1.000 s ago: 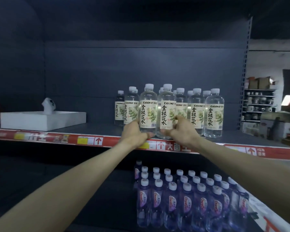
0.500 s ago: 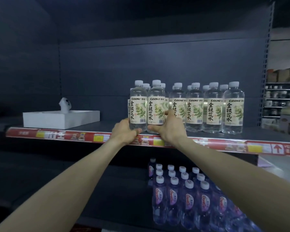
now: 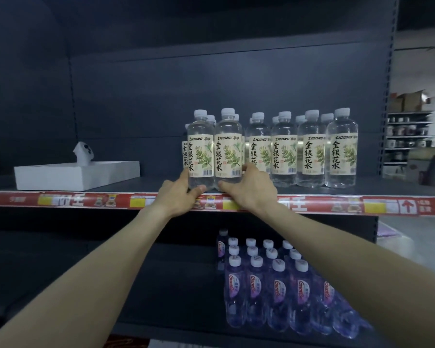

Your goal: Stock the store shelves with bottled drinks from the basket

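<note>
Two clear bottles with cream leaf labels stand side by side at the front of the upper shelf (image 3: pixel 60 187). My left hand (image 3: pixel 178 194) grips the base of the left bottle (image 3: pixel 201 149). My right hand (image 3: pixel 249 189) grips the base of the right bottle (image 3: pixel 228 149). Both bottles are upright and rest on the shelf. To their right stand several more of the same bottles (image 3: pixel 312 151) in rows. The basket is not in view.
A flat white box (image 3: pixel 76 173) with a small white object (image 3: pixel 83 153) on it lies at the shelf's left. Purple-labelled bottles (image 3: pixel 279 285) fill the right of the lower shelf. A red price strip (image 3: pixel 337 205) runs along the upper shelf's front edge. Storage racks stand far right.
My hands have kept hold of the two bottles and set them at the left end of the row. The view has shifted left and closer.
</note>
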The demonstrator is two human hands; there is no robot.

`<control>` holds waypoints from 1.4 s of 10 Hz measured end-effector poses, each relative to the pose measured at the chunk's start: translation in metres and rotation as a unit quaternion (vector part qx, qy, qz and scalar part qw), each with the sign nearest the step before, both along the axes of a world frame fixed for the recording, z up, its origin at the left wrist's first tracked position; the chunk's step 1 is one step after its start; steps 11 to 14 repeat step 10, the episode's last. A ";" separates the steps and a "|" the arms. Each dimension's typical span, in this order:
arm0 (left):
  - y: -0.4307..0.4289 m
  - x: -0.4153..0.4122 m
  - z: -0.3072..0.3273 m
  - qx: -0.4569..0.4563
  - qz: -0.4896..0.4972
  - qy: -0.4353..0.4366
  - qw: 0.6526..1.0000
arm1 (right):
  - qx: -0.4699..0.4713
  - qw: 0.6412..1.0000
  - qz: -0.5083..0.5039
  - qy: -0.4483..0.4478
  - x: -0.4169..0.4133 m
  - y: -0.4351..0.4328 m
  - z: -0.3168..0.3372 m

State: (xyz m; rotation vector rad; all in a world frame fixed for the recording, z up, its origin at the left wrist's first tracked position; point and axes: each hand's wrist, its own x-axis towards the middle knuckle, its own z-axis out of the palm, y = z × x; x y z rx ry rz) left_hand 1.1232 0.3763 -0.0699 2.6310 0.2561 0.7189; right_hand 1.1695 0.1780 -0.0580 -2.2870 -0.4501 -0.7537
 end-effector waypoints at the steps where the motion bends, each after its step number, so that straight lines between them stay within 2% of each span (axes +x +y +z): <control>1: 0.005 0.008 0.001 -0.038 -0.001 0.035 0.999 | -0.015 1.000 -0.017 0.000 0.001 0.001 0.000; 2: 0.002 0.009 0.002 -0.056 0.016 0.066 0.996 | -0.023 0.999 -0.021 0.006 0.001 -0.002 -0.001; 4: -0.007 0.004 0.002 -0.061 0.036 0.072 0.995 | -0.046 0.999 -0.027 0.001 -0.004 -0.006 -0.002; 5: -0.011 0.001 0.003 -0.068 0.037 0.071 0.995 | -0.049 0.998 -0.018 0.025 -0.006 -0.007 0.001; 6: -0.015 -0.006 0.006 -0.083 0.038 0.081 0.992 | -0.035 0.993 0.057 0.101 -0.007 -0.012 0.012; 7: -0.023 -0.011 0.007 -0.146 -0.001 0.034 0.989 | 0.007 0.982 0.122 0.146 -0.015 -0.024 0.017; 8: -0.041 -0.032 0.001 -0.200 -0.056 -0.057 0.976 | 0.018 0.988 0.116 0.096 -0.037 -0.049 0.011; 9: -0.073 -0.067 -0.012 -0.201 -0.073 -0.113 0.970 | 0.026 0.988 0.129 0.084 -0.063 -0.083 0.000; 10: -0.108 -0.098 -0.022 -0.239 -0.103 -0.116 0.958 | 0.065 0.982 0.143 0.103 -0.091 -0.115 -0.013; 14: -0.108 -0.098 -0.022 -0.239 -0.103 -0.116 0.958 | 0.065 0.982 0.143 0.103 -0.091 -0.115 -0.013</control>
